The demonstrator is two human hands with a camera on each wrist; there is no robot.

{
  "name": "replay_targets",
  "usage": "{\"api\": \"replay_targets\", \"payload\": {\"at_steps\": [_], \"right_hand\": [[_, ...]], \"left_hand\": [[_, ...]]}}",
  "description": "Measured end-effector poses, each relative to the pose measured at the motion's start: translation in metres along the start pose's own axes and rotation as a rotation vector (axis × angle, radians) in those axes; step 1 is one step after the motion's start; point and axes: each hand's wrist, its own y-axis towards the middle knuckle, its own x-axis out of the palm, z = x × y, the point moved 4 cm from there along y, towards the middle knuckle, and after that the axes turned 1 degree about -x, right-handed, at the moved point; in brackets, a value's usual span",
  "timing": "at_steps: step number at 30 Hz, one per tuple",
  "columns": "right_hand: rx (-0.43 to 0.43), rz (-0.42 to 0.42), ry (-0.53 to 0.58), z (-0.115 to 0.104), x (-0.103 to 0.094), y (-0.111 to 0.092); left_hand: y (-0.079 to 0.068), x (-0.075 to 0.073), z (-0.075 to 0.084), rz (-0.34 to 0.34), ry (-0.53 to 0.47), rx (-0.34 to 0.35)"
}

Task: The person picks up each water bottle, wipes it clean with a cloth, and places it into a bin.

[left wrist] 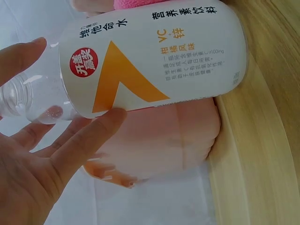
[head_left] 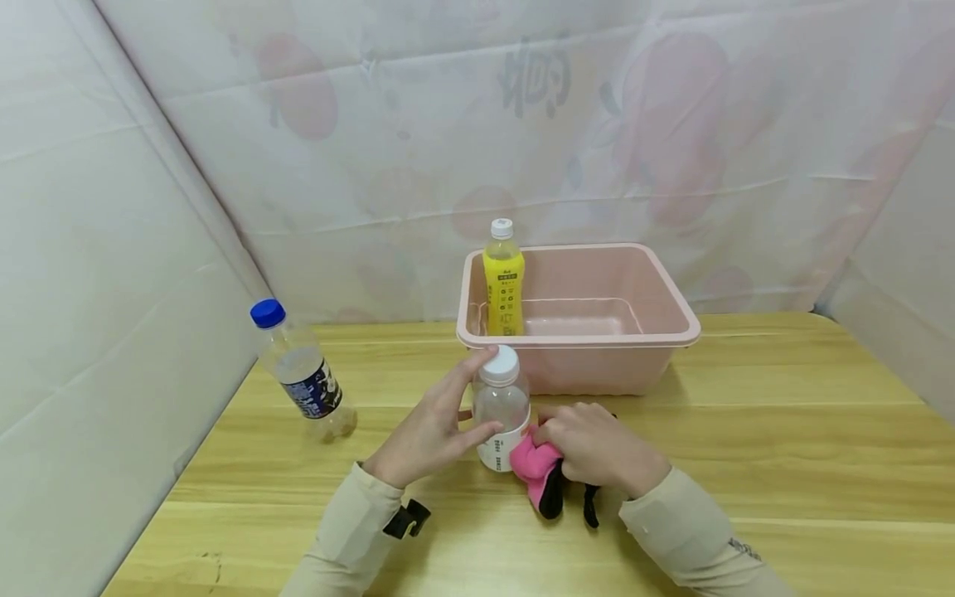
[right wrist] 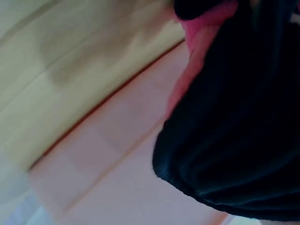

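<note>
Pale cloth hangings, creased and faintly printed, wall in the space beyond both hands and to either side. Below the hands spreads one table, light yellow with wood grain running across it. One pink tub, smooth and plastic-looking, rectangular with rounded corners and a flat rim, sits just ahead of the right hand. Two hands show, both in beige sleeves. There are three bottles, all clear plastic or wrapped in labels. The blue-capped bottle, with a dark label, stands well to the left of the left hand. The yellow bottle stands beyond the left hand, inside the tub at its left end. The white-labelled bottle, round-shouldered with an orange mark, stands upright on the table within the left hand, which is partly spread and grips it, thumb on one side, fingers on another, index finger at the white cap. The right hand is closed around one soft, bunched pink-and-black cloth, fuzzy on its pink side, pressed against that bottle's right side.
</note>
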Motion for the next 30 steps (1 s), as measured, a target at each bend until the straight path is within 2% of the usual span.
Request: {"api": "replay_targets", "payload": {"at_steps": [9,14,17,20,27,30], "right_hand": [[-0.017,0.02,0.0,0.0,0.001,-0.002],[-0.008,0.044,-0.008,0.002,-0.007,-0.001],[-0.01,0.094,-0.02,0.002,-0.015,-0.002],[-0.042,0.197,-0.035,0.001,-0.026,-0.004],[-0.171,0.551,0.009,0.001,-0.052,-0.008],[-0.201,0.645,0.032,0.002,-0.058,-0.009]], "left_hand": [[-0.001,0.0,-0.001,-0.003,-0.015,-0.016],[-0.002,-0.001,-0.001,0.004,-0.01,-0.014],[-0.002,-0.002,0.0,0.002,-0.005,-0.011],[-0.002,-0.002,0.0,-0.005,-0.009,-0.008],[0.0,-0.001,-0.001,-0.004,-0.013,0.011],[0.001,0.0,-0.002,-0.008,-0.025,0.011]]}}
